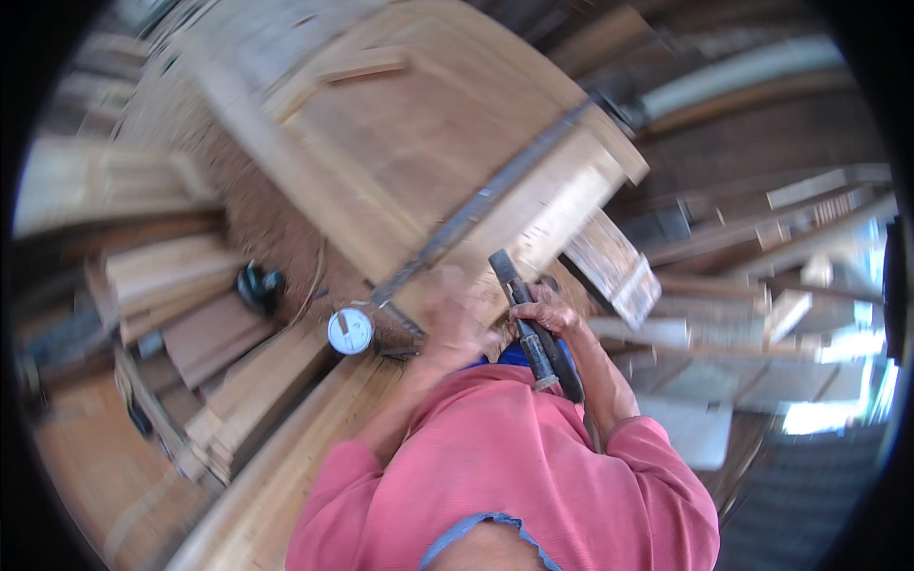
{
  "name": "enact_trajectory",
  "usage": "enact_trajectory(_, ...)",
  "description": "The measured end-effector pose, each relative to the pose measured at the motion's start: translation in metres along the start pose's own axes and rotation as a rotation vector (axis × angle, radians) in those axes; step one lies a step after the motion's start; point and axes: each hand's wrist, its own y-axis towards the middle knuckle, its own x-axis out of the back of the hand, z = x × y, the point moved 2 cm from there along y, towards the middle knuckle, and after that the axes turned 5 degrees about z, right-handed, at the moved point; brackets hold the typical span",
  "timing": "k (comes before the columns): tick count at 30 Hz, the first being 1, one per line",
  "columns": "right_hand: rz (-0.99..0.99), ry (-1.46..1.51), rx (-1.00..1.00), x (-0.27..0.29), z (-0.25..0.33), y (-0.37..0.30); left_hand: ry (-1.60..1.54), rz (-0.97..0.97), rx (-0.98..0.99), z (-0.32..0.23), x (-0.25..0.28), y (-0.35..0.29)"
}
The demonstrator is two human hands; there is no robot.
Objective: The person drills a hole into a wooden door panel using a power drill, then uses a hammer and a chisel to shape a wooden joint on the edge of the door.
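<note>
A wooden frame with a flat inner panel (390, 133) lies in front of me, tilted in the view. Across its near part runs a long dark metal bar clamp (476, 202). My right hand (550, 312) is closed around a chisel (533, 350) and a second tool with a curved black handle (562, 366), whose head is mostly hidden. The chisel's flat end points away from me, over the frame's near edge. My left hand (459, 319) is smeared by motion beside that edge, close to the clamp's near end; its fingers do not show clearly.
A loose wood block (364, 65) lies on the frame. A round white-topped can (350, 330) stands left of my left arm, near a dark green power tool (259, 287). Stacked boards (171, 276) fill the left; timber pieces (790, 314) crowd the right.
</note>
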Motion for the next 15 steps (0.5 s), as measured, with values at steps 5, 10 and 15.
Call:
enact_trajectory(5, -0.462, -0.342, -0.180, 0.041, -0.067, -0.116, -0.310, -0.306, 0.822, 0.167, -0.035, -0.076)
enact_trajectory(10, -0.747, -0.358, -0.423, 0.043, -0.213, -0.168, -0.936, -0.101, 1.418, 0.226, -0.081, -0.109)
enact_trajectory(15, -0.928, -0.120, -0.643, 0.042, -0.293, -0.191, -1.408, -0.063, 1.121, 0.211, -0.105, -0.081)
